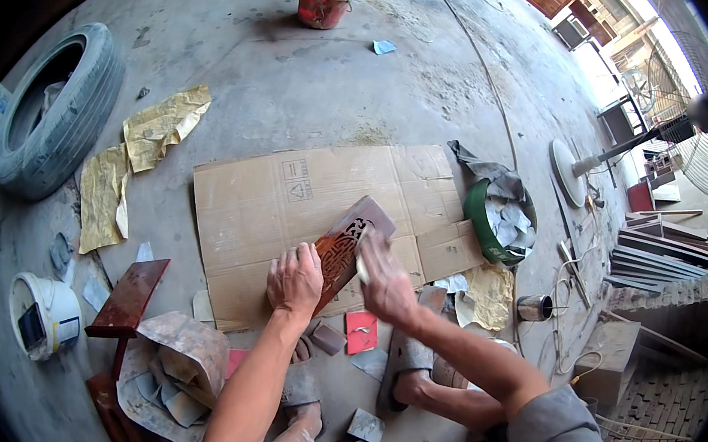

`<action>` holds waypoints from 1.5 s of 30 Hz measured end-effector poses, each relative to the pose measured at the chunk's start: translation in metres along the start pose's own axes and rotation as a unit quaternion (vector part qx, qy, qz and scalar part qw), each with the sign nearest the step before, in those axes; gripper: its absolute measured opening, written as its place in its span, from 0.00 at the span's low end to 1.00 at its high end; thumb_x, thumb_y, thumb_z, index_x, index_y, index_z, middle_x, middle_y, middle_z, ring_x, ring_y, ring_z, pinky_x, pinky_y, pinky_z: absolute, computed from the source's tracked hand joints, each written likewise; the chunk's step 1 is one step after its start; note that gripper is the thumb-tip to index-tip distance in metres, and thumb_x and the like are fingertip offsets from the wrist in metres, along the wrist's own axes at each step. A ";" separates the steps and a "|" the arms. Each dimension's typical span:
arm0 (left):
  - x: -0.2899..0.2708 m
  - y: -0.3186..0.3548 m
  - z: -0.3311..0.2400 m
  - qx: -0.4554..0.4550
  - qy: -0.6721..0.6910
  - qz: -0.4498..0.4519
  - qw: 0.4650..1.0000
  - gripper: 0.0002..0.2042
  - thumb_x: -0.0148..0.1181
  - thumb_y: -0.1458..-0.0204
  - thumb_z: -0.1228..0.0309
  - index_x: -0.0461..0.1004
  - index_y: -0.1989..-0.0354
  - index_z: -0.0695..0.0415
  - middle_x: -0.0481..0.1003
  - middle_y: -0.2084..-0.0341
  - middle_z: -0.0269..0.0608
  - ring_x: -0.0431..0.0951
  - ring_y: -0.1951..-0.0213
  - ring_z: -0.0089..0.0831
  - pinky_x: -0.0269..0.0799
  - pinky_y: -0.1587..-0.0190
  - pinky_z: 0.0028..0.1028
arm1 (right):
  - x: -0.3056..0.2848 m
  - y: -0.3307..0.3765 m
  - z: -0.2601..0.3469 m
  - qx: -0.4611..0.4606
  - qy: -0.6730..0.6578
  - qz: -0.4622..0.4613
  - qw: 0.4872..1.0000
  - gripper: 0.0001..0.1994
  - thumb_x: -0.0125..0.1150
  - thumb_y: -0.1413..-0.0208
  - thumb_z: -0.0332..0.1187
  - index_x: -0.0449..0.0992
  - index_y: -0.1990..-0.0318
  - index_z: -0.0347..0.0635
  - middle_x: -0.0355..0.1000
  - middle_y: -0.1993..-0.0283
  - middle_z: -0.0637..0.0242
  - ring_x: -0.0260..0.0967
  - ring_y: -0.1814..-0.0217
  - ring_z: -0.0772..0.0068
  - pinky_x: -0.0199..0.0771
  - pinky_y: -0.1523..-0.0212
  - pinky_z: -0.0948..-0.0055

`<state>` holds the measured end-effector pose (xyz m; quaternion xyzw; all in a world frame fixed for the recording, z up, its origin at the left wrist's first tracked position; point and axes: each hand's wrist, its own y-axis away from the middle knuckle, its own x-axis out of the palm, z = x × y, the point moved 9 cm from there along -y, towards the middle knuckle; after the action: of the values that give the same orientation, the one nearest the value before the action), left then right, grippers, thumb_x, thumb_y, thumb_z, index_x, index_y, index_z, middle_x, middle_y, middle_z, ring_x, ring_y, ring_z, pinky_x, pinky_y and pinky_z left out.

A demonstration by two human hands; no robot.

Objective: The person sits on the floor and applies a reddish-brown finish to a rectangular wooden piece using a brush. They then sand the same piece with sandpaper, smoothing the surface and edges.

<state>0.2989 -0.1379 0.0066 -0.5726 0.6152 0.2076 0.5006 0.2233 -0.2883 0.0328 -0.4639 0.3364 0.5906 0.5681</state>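
Observation:
A carved wooden panel [339, 259], reddish brown with a dull, greyish far end, lies slantwise on a flattened cardboard sheet [242, 220]. My left hand [295, 281] is closed over the panel's left edge, its fingers curled on top. My right hand [386, 282] presses on the panel's right side, its fingers smeared by motion. Something small and pale shows at its thumb; most of it is hidden under the palm.
On the left are a tire [58, 114], a white bucket [46, 314], a dark red board [132, 298] and a sack of scraps [167, 327]. To the right stand a green tub [482, 225], a tin can [536, 308] and a fan [705, 115]. A red bucket [325, 7] stands beyond.

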 end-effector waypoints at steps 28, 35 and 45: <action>-0.002 0.003 0.000 -0.012 0.003 0.027 1.000 0.11 0.52 0.32 0.64 0.75 0.59 0.59 0.80 0.71 0.47 0.82 0.66 0.45 0.76 0.60 0.43 | 0.013 -0.059 -0.004 -0.080 -0.011 0.059 0.995 0.36 0.58 0.48 0.25 0.59 0.30 0.23 0.58 0.26 0.31 0.54 0.22 0.33 0.53 0.20 0.51; -0.002 0.007 0.009 -0.015 0.037 0.002 0.999 0.16 0.54 0.34 0.66 0.74 0.45 0.65 0.81 0.70 0.51 0.81 0.67 0.50 0.75 0.60 0.47 | 0.019 -0.050 0.036 -0.169 -0.021 0.059 0.984 0.35 0.58 0.48 0.26 0.61 0.30 0.24 0.60 0.26 0.36 0.55 0.21 0.37 0.53 0.20 0.52; -0.037 0.104 0.024 -0.052 0.267 0.059 0.961 0.66 0.78 0.54 0.51 0.31 0.22 0.71 0.38 0.23 0.73 0.45 0.23 0.64 0.46 0.23 0.52 | 0.004 -0.077 -0.030 -0.073 0.026 0.016 0.997 0.30 0.51 0.41 0.23 0.61 0.29 0.25 0.57 0.24 0.36 0.51 0.19 0.37 0.48 0.18 0.50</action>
<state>0.2075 -0.0730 -0.0050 -0.5949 0.7475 0.1085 0.2748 0.3047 -0.3043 0.0286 -0.5139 0.3147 0.6101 0.5145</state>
